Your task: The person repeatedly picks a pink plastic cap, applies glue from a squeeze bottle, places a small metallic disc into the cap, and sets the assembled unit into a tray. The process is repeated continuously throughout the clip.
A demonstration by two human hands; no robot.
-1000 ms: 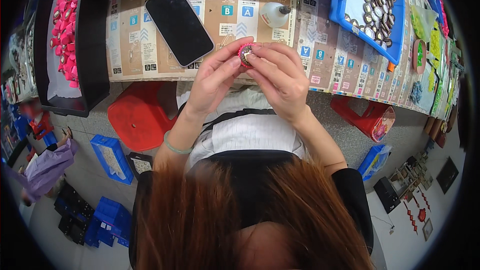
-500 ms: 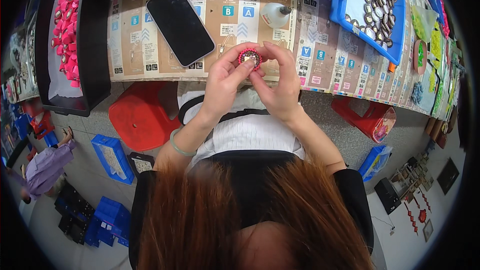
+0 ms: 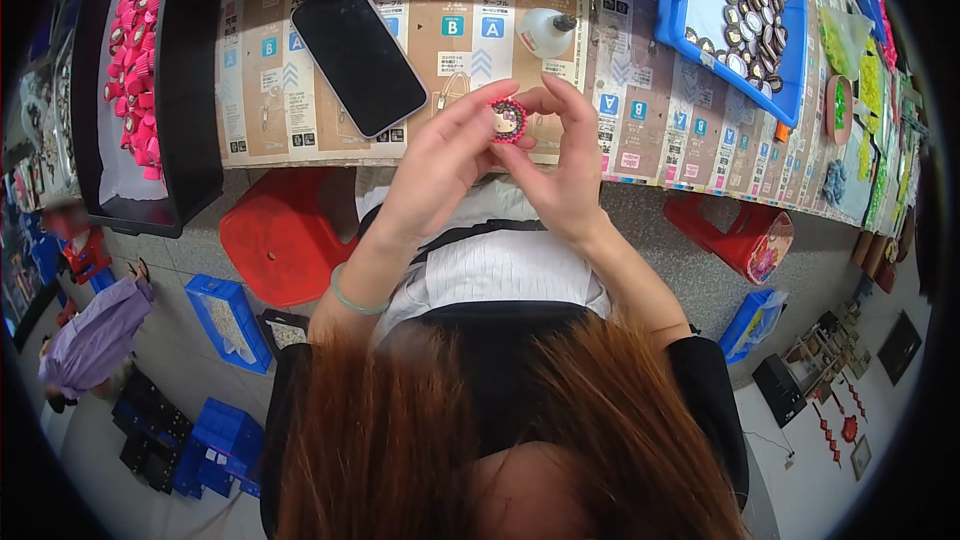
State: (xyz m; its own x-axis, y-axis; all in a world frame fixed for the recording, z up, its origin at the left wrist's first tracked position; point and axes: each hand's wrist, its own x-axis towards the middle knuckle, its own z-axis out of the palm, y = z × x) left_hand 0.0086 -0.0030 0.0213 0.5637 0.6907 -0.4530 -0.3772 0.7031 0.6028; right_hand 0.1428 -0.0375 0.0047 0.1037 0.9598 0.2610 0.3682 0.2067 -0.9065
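A small round piece with a pink ridged rim and a printed disc [image 3: 508, 121] set in it is held between my hands, over the near edge of the table. My left hand [image 3: 440, 165] pinches its left edge, with the thumb at the side of the disc. Curled round the other side, my right hand [image 3: 562, 170] grips the piece between thumb and fingers. The disc's printed side faces up. Its underside is hidden. Beyond my hands lie a black-screened phone [image 3: 360, 55] and a white squeeze bottle [image 3: 545, 33] with a dark tip.
A black tray [image 3: 190, 90] at the left holds many pink ridged caps [image 3: 130, 65]. At the right, a blue tray [image 3: 680, 35] contains many round discs [image 3: 750, 15]. Red stools [image 3: 275, 240] stand below the table. A person in purple [image 3: 95, 335] is far left.
My left thumb has slid off the disc's face toward its edge, so more of the print shows. The piece has shifted slightly right. The person in purple has changed posture.
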